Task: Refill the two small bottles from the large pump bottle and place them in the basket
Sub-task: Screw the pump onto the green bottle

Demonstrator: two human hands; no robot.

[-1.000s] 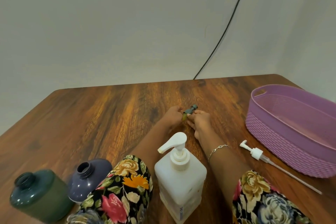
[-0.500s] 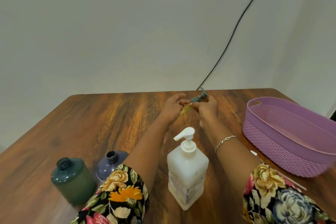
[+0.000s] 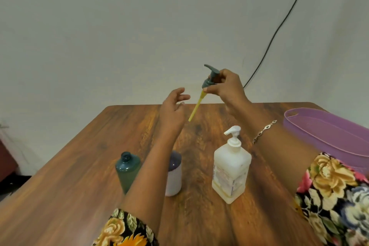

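My right hand (image 3: 227,88) holds a dark green pump head (image 3: 210,78) up above the table, its yellow tube (image 3: 196,107) slanting down to the left. Just left of the tube, my left hand (image 3: 172,109) hangs with relaxed fingers and holds nothing. An uncapped green bottle (image 3: 127,171) stands at the near left. Beside it is a purple bottle (image 3: 174,175), partly hidden by my left forearm. The large white pump bottle (image 3: 231,168) stands to the right of them. The purple basket (image 3: 327,136) sits at the right edge.
The wooden table (image 3: 79,175) reaches back to a pale wall. A black cable (image 3: 279,28) runs down that wall behind my right hand. A dark object sits off the table at the far left.
My right hand has lifted the green pump head well above the table, so its yellow tube now shows. My left hand has let go of it. The view has tilted upward.
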